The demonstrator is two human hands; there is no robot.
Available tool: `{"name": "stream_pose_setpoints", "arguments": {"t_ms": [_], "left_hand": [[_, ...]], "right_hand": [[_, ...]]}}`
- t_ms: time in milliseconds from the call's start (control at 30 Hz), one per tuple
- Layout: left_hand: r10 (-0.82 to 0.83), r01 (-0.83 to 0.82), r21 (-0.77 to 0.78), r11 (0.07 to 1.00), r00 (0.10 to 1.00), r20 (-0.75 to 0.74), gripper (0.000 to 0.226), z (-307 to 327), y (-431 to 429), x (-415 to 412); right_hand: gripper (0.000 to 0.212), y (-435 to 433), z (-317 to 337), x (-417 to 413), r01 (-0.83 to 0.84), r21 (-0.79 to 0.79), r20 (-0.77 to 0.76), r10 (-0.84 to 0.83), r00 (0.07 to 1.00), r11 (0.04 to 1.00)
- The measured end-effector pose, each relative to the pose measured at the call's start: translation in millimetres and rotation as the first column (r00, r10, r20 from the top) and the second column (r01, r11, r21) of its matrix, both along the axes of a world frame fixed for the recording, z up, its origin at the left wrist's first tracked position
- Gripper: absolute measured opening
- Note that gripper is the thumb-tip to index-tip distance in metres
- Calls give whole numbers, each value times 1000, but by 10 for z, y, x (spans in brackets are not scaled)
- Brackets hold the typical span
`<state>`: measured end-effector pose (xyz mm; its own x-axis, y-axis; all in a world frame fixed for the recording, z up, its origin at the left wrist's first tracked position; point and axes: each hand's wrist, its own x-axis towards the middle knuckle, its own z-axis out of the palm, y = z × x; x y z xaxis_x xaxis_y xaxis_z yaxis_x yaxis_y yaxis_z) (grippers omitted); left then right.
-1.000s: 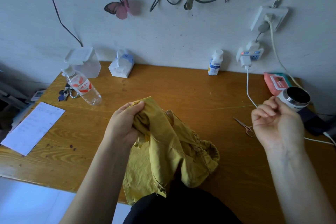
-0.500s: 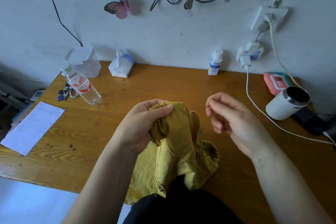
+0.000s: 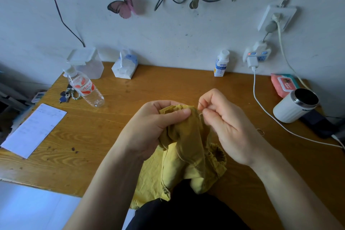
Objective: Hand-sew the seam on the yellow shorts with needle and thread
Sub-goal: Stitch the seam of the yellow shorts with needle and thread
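The yellow shorts (image 3: 184, 144) are held bunched above the near edge of the tabletop (image 3: 130, 99), their lower folds draped off it toward the lap. The left hand (image 3: 155, 127) is clenched on a fold of the cloth, the seam edge being pinched under the thumb and offered up to the right. A second ago the right hand (image 3: 224, 127) was stretched far out to the right, near the white mug (image 3: 295, 106), with the thread drawn taut across the wood; half a second ago it was halfway back; now it has been brought in until its fingertips (image 3: 206, 112) are touching the fabric just beside the left thumb. The right hand is closed in a pinch, and a thin dark line, probably the needle (image 3: 199, 104), is seen rising from between the fingers, though it is too fine to be made out with certainty. From this return it is judged that one stitch has been pulled through and tightened, and that the next stitch is about to be set in the seam. The small scissors (image 3: 260, 132) are left lying just beyond the right wrist, mostly hidden by it.
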<state>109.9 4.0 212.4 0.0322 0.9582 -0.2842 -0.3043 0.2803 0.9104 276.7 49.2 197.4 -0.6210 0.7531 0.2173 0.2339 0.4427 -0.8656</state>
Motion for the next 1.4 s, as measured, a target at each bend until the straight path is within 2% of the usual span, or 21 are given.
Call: {"name": "stream_pose_setpoints", "arguments": {"t_ms": [233,467,700,800,867,1000,1167,1233,1400], "left_hand": [[-36,36,9,999,999,-20,6,3,-12,-23],[-49,49,14,999,999,20,5,39,-14,7],[-44,44,31,999,999,-2,8,34,-5,-41],[-32,32,17,999,999,-23,19,25,-1,-87],[-30,30,12,999,999,-28,17,30,-6,-116],[-59,64,39,997,991,-123,14,89,-18,-213],[-32,74,110,991,939,-343,36,131,0,-420],[-26,63,114,991,952,-305,38,137,-3,-485],[-13,42,122,992,974,-227,20,109,-10,-513]], "right_hand": [[14,-15,43,-6,17,41,27,-18,999,999],[20,5,39,14,-53,-79,8,54,999,995],[17,39,77,71,-9,-62,-22,8,1000,998],[18,57,95,116,5,-45,10,-4,1000,999],[17,70,112,139,8,-31,24,-7,1000,999],[19,122,159,218,-10,0,82,10,997,1000],[19,227,216,336,-32,12,103,31,994,999],[19,269,221,371,-30,-7,85,30,996,1000],[19,310,191,398,-54,-52,77,58,995,997]]}}
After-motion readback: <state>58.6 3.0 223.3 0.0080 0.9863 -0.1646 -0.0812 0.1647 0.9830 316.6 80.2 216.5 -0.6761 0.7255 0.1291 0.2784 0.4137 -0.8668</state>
